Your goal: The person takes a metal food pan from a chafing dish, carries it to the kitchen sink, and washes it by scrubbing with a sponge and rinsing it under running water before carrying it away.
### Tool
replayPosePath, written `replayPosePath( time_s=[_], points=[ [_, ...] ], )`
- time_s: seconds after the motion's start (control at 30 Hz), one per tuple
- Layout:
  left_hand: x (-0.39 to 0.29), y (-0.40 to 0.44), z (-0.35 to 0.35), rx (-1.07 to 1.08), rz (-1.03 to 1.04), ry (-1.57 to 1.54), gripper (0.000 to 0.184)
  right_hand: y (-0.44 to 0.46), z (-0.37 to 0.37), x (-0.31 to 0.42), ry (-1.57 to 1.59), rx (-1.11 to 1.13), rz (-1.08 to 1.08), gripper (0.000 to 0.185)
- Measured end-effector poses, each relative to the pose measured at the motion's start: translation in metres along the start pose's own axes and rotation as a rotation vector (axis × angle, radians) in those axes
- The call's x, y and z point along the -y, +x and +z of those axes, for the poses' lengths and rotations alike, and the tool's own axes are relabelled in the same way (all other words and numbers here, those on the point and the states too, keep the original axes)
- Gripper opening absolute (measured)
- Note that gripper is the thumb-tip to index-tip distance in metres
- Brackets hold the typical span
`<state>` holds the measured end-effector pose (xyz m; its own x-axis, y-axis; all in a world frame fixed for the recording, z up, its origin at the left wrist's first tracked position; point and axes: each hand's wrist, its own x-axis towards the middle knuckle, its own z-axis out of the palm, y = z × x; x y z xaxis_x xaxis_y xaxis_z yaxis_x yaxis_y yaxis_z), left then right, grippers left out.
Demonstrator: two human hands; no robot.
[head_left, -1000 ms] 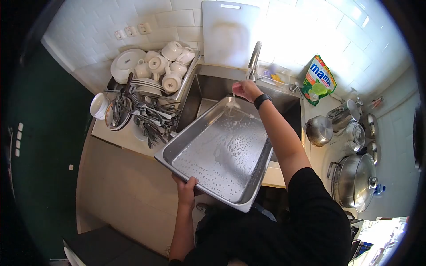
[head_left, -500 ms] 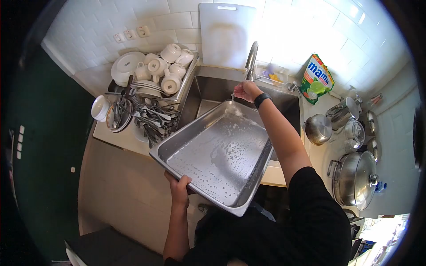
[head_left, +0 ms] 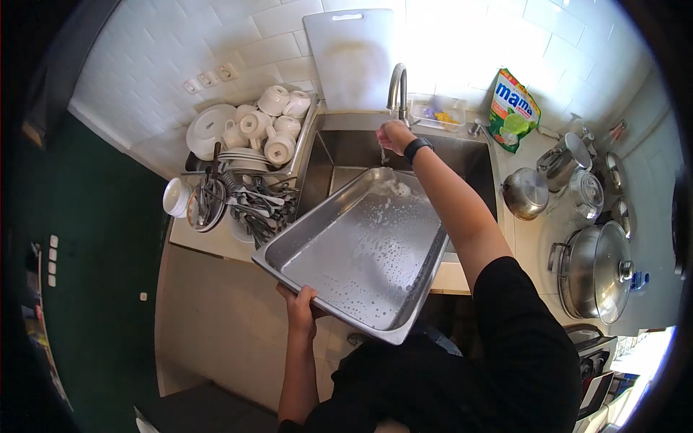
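1. The left hand (head_left: 299,307) pinches the near rim of the big steel pan (head_left: 346,252), thumb on top and fingers tucked under
2. The right hand (head_left: 395,136) is just below the tap (head_left: 398,83), above the far end of the pan; its fingers look bent, but I cannot tell if they are pressed together or hold anything
3. One black watch (head_left: 417,149) sits on the right wrist
4. The one pan has its far end over the one sink (head_left: 339,148), and its near end sticks out past the counter (head_left: 209,234); drops dot its floor, and white bubbly water sits at the far end
5. The step in hand looks like rinsing the pan; I think the next move calls for a tight left grip and water over the dotted part
6. Around them: one cutting board (head_left: 354,65), one mama soap pouch (head_left: 514,112), one big pot with a glass lid (head_left: 599,267), and at least six white cups (head_left: 255,125)
7. The forks and spoons (head_left: 253,209) are too jumbled to count
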<state>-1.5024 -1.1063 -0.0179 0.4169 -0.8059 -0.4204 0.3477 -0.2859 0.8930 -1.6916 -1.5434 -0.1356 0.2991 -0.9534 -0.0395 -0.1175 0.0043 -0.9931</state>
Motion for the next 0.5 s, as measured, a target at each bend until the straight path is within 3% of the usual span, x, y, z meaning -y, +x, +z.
replayPosePath(
  time_s=[0.07,0.13,0.23,0.3,0.37,0.47,0.5],
  points=[
    [0.001,0.0,-0.001,-0.004,0.005,0.008,0.056,0.005,0.0,-0.006,0.031,0.02,0.024,0.013],
    [0.003,0.002,-0.002,-0.011,0.031,0.016,0.056,-0.028,0.013,0.039,0.457,-0.007,0.348,0.013],
    [0.003,0.002,-0.001,-0.016,0.017,-0.022,0.057,-0.025,0.023,0.038,0.427,0.004,0.364,0.013],
    [0.005,0.003,-0.004,-0.015,-0.015,0.017,0.056,0.027,0.021,-0.039,-0.051,-0.004,-0.13,0.018],
    [0.005,0.002,-0.004,-0.01,-0.014,0.023,0.055,0.045,0.015,-0.073,-0.273,0.031,-0.343,0.019],
    [0.006,0.003,-0.006,0.014,-0.007,0.007,0.056,0.026,0.015,-0.064,0.021,0.034,-0.05,0.016],
    [0.012,0.008,-0.012,0.029,-0.032,0.016,0.056,-0.003,0.014,-0.034,0.279,-0.04,0.174,0.015]
  ],
)
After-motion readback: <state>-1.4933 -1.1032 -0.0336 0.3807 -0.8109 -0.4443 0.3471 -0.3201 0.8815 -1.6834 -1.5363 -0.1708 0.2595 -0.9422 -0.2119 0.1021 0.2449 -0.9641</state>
